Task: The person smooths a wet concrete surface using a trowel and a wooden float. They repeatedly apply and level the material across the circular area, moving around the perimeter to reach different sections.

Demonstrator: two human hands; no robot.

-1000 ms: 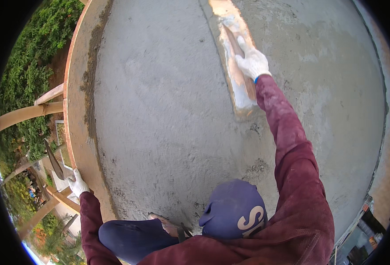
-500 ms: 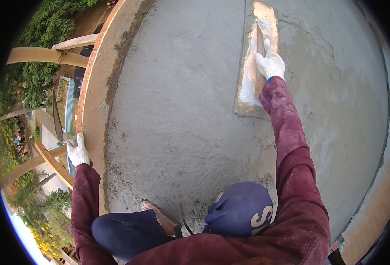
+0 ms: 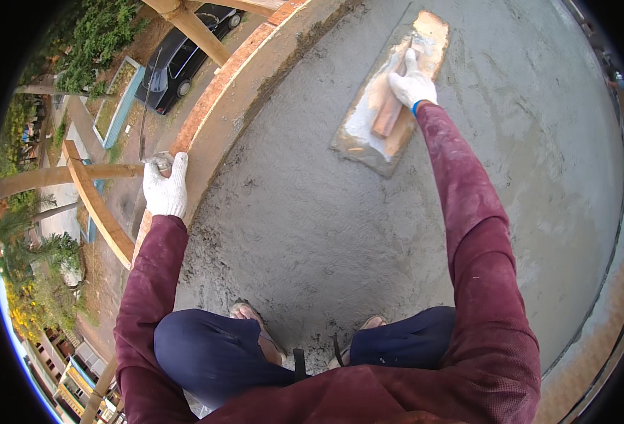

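My right hand [image 3: 413, 87], in a white glove, is closed round the wooden handle [image 3: 388, 116] of a long wooden float [image 3: 361, 131]. The float lies on wet grey concrete [image 3: 305, 219], its base smeared with cement. To the left, my gloved left hand [image 3: 165, 191] rests at the timber edge board [image 3: 209, 113]. Its fingers are curled round what looks like a trowel, whose thin dark blade [image 3: 143, 116] points out beyond the edge, seen nearly edge-on. The trowel's handle is hidden by the glove.
I squat on the concrete, with a foot [image 3: 245, 311] on rougher mortar. Beyond the left edge is a drop to ground with a dark car [image 3: 177, 67], timber poles [image 3: 191, 28] and trees [image 3: 89, 49]. A curved border [image 3: 595, 353] bounds the slab on the right.
The float has swung to a slant, its near end shifting left. My left hand has moved forward along the edge board. My view has turned, bringing the car into sight.
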